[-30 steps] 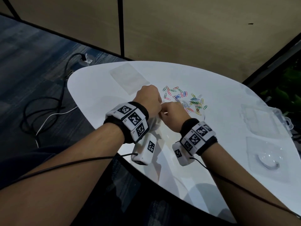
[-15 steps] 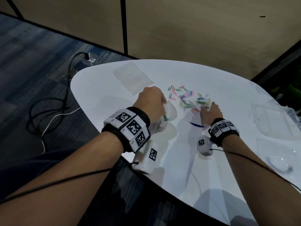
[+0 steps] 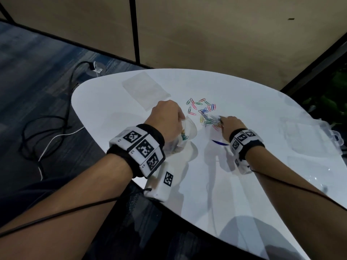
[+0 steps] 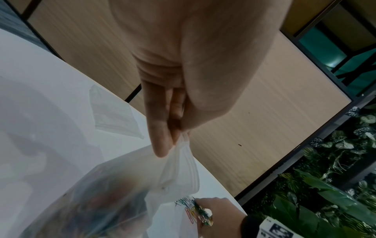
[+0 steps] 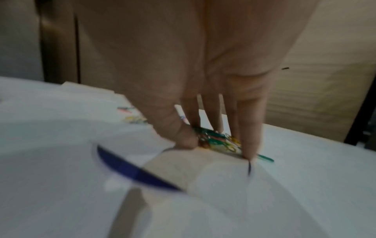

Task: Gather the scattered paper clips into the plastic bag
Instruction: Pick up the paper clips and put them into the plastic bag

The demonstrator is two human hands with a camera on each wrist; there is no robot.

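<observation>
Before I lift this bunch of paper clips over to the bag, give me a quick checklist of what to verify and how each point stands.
1. Left hand pinches the plastic bag at its rim: ok.
2. Bag mouth open toward the clips: cannot tell; the rim looks bunched in the left wrist view.
3. Right hand has thumb and fingers closed round a cluster of paper clips: ok.
4. Cluster fully off the white table: not ok, it rests there.
5. All clips gathered: not ok; loose paper clips lie farther out.
6. Bag already holds clips: ok.

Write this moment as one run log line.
left hand: holds plastic bag open | right hand: pinches paper clips | table: clips remain
</observation>
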